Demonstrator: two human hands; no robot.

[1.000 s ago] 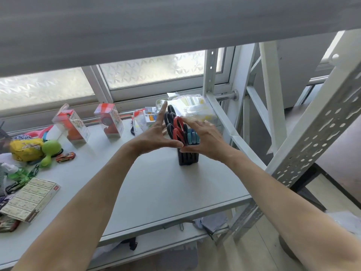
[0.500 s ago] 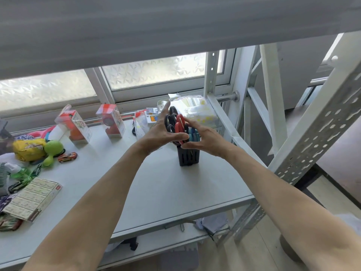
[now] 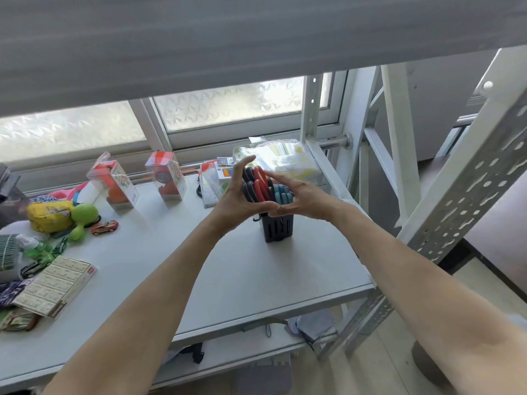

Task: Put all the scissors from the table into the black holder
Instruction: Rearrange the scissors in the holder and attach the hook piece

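The black slotted holder [image 3: 278, 228] stands upright on the grey table [image 3: 216, 269], toward its right end. Several scissors stick out of its top: black-handled ones [image 3: 248, 183] at the left, red-handled ones [image 3: 261, 182] in the middle, blue-handled ones [image 3: 282, 195] at the right. My left hand [image 3: 238, 196] cups the bundle of handles from the left, fingers raised. From the right my right hand [image 3: 299, 196] presses against the same bundle, its thumb meeting my left thumb in front. The blades are hidden inside the holder.
Clear toy boxes [image 3: 114, 183] stand along the back edge, and a plastic-wrapped pack [image 3: 288, 161] lies behind the holder. A yellow pouch [image 3: 50, 215], a green toy [image 3: 82, 215], a toy car [image 3: 105, 227] and a flat printed box [image 3: 57, 283] crowd the left end. White perforated shelf uprights [image 3: 462, 201] rise at right.
Both hands stayed around the scissor handles and closed in a little tighter, thumbs now touching in front. The scissors sit slightly lower in the holder.
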